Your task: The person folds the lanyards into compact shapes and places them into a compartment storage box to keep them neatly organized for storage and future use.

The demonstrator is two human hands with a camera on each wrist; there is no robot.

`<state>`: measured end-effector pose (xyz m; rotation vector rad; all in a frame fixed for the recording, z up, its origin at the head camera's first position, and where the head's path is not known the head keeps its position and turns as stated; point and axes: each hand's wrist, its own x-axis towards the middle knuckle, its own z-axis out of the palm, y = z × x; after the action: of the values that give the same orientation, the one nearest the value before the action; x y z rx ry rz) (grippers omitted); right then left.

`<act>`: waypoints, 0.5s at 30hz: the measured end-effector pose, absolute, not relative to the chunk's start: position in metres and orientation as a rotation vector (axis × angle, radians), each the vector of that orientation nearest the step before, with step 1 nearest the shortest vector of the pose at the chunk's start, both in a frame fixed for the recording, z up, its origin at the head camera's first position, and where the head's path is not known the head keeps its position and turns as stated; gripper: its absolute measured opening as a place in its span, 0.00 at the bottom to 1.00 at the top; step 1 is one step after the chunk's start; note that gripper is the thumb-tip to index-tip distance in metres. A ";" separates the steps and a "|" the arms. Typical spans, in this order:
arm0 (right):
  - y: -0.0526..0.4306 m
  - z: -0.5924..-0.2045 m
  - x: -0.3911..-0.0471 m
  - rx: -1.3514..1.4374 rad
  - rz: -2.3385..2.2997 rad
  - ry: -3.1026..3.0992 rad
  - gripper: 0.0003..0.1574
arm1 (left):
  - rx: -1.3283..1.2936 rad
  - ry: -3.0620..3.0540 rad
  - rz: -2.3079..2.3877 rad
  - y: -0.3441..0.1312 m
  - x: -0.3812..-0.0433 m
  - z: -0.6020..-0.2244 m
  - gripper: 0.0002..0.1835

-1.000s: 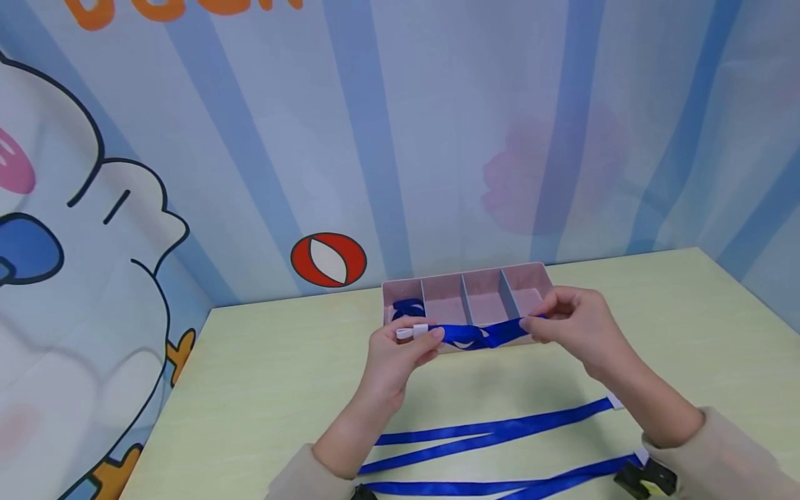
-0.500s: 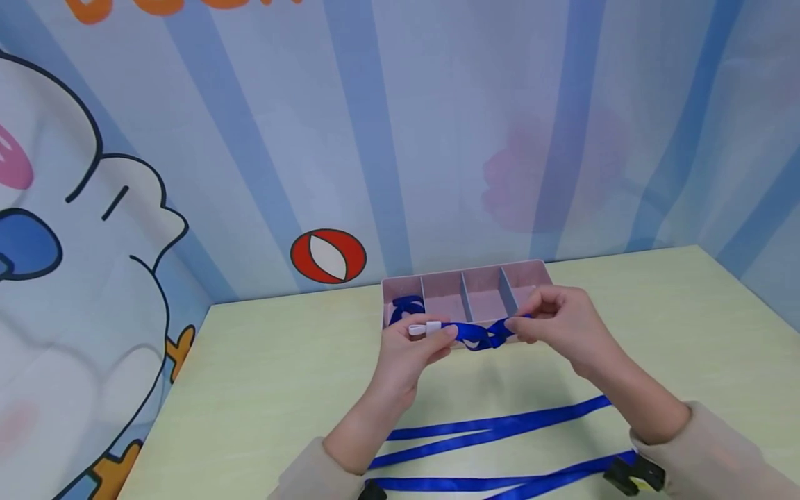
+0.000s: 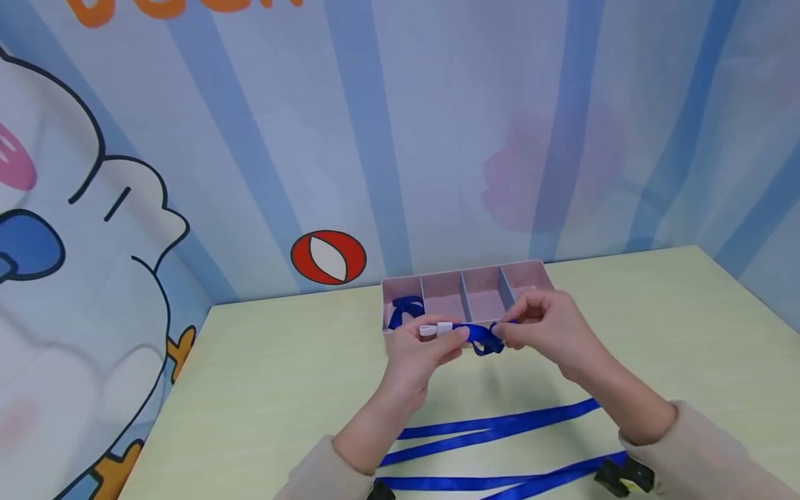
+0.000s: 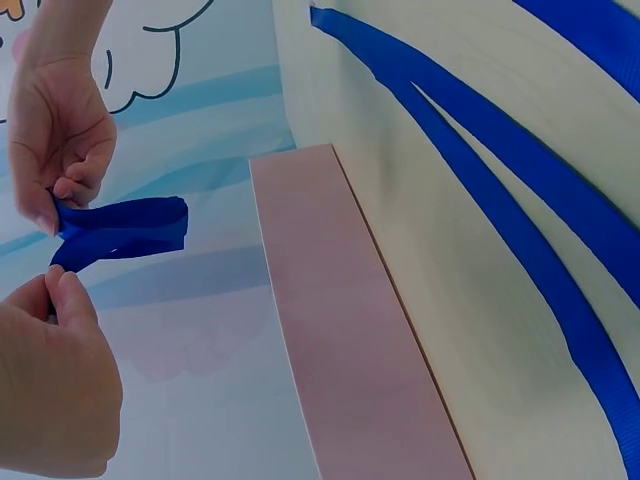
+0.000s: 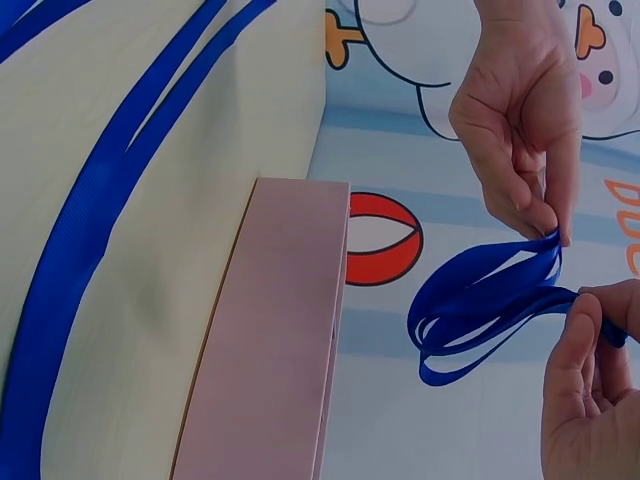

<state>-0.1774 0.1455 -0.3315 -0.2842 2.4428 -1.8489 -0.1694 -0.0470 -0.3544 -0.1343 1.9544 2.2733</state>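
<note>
A blue ribbon lanyard with a white end piece is held up between both hands, just in front of a pink divided box. My left hand pinches it near the white piece between thumb and fingers. My right hand pinches its other end with thumb and fingertip. In the right wrist view the lanyard hangs in several loose loops between the fingers. Another blue lanyard lies bundled in the box's leftmost compartment.
Two more blue lanyards, one farther and one nearer, lie stretched across the pale table below the forearms. The box stands at the table's back edge, against a printed backdrop. Dark devices sit at both wrists.
The right hand has moved left, closer to the left hand, which has shifted slightly right. The lanyard between them has gone from stretched nearly straight to short and looped.
</note>
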 end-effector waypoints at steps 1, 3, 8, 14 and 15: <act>0.145 -0.332 -0.177 -0.291 -1.856 2.430 0.10 | -0.132 1.949 2.275 -0.047 -0.169 -0.354 0.14; 0.144 -0.332 -0.177 -0.296 -1.869 2.408 0.11 | -0.127 1.936 2.280 -0.046 -0.169 -0.354 0.14; 0.142 -0.334 -0.179 -0.296 -1.895 2.355 0.15 | -0.115 1.915 2.282 -0.044 -0.168 -0.354 0.14; 0.141 -0.338 -0.182 -0.335 -1.909 2.282 0.20 | -0.092 1.898 2.294 -0.043 -0.168 -0.355 0.13; 0.141 -0.338 -0.182 -0.341 -1.912 2.264 0.20 | -0.089 1.895 2.296 -0.043 -0.168 -0.355 0.13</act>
<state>-0.1819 0.1414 -0.3382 -0.3409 2.2644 -1.9117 -0.1679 -0.0433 -0.3549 -0.0889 1.8952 2.2958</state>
